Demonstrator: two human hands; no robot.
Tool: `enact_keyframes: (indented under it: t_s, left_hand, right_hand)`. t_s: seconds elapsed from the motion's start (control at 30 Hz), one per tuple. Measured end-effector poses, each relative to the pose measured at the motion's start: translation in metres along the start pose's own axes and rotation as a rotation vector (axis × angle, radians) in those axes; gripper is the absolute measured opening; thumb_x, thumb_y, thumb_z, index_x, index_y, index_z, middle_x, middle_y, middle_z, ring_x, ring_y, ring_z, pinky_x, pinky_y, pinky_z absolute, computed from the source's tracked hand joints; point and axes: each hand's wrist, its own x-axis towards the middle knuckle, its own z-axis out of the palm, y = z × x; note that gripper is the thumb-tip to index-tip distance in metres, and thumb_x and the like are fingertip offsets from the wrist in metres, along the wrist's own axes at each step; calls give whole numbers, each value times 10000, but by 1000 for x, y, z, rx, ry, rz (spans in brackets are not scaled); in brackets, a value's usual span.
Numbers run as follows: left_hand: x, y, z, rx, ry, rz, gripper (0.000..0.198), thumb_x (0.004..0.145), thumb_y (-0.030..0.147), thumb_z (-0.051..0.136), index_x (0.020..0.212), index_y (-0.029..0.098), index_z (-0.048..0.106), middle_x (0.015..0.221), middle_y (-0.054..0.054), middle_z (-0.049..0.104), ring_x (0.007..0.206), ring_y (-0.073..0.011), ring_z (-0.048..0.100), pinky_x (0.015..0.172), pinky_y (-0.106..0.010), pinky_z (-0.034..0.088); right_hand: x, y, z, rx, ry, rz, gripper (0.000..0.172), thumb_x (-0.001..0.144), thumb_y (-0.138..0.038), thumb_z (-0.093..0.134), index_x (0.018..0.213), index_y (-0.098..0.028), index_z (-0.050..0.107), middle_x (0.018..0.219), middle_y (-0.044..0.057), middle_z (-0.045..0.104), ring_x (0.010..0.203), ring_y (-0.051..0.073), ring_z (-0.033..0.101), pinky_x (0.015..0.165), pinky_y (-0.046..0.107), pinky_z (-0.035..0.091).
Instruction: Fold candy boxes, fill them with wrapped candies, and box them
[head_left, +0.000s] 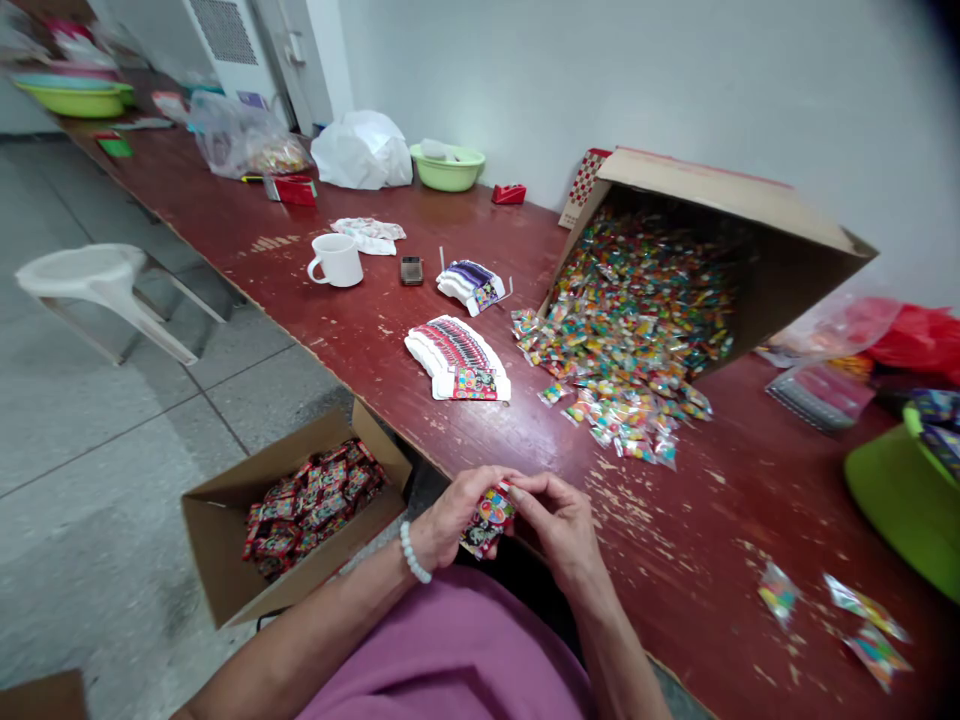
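Colourful printed card (488,518) held in a narrow pinch by both hands, low over the table edge. Left hand (456,520), white bead bracelet (412,552) on its wrist, wraps the card's left side; right hand (559,522) closes on its top edge with the fingertips. Just left of the hands, an open cardboard box (225,535) holds a heap of red packets (311,508). Ahead on the red-painted wooden table (675,560): fanned stack of similar cards (457,360), smaller fan of cards (472,285), white mug (336,260). Further right, a tipped cardboard carton (720,195) spills small clear sachets (622,340). Green basin (904,500) at far right.
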Motion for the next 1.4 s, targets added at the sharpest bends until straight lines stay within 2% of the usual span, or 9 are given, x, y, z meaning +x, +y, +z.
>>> enact_keyframes:
  t_s: [0.2,0.37,0.5,0.77,0.93,1.07,1.17,1.27,1.4]
  left_hand:
    - [6,-2,-6,-191,14,-35,366,821,412,538,1055,163,669,708,-18,659,477,-113,564,412,-202,422]
    - [10,1,3,-359,73,2,268,793,392,618,904,153,666,674,1,659,549,-119,599,553,-226,456]
    - [8,3,6,-469,111,-1,271,811,406,632,854,141,664,700,-20,687,678,-160,648,692,-264,482]
    - [-12,-1,-6,-419,27,57,371,838,482,610,930,128,668,797,-55,699,648,-137,619,683,-258,480]
    - [-54,23,-57,-4,280,151,524,872,593,489,1219,205,546,726,-4,637,523,-132,558,509,-246,431]
    - [-111,50,-135,625,785,275,485,813,570,586,1122,203,651,1156,-70,665,1068,-243,588,889,-318,457]
    - [-135,64,-172,714,1010,313,537,837,554,550,1225,185,592,1149,-85,664,1073,-254,578,943,-383,430]
    - [-119,69,-168,716,963,454,466,860,476,541,1195,156,589,1049,-83,681,938,-206,615,857,-338,469]
    - [-50,71,-126,1080,779,537,341,898,339,499,1185,182,594,1048,-63,676,891,-171,626,806,-286,482]
  right_hand:
    - [-7,1,-3,-404,-79,-333,163,883,-348,616,972,-232,687,1006,68,671,941,218,628,834,342,496]
    - [-15,7,10,-958,-2,-546,729,706,-397,757,1359,-257,464,1382,138,514,1202,361,493,961,508,403]
    - [-13,12,15,-1124,36,-655,793,716,-297,701,1430,-240,362,1315,151,555,1156,373,506,956,537,375]
    - [-3,8,28,-934,-50,-685,825,712,-460,726,1418,-207,382,1199,149,602,1046,338,576,871,491,468]
    - [6,14,30,-821,-133,-563,986,732,-579,704,1503,-194,225,1420,200,417,1221,368,493,970,550,431]
    - [22,29,-4,-721,67,-441,791,785,-551,665,1437,-216,367,1341,169,495,1114,313,574,940,525,465]
    - [31,41,-25,-751,208,-411,645,817,-499,648,1357,-189,481,1174,138,604,976,273,633,908,486,486]
    - [33,47,-31,-837,248,-435,529,850,-463,613,1289,-173,552,1094,130,642,920,262,641,871,450,496]
    - [34,48,-28,-891,191,-513,388,881,-445,566,1159,-181,625,1051,119,673,904,258,632,850,426,500]
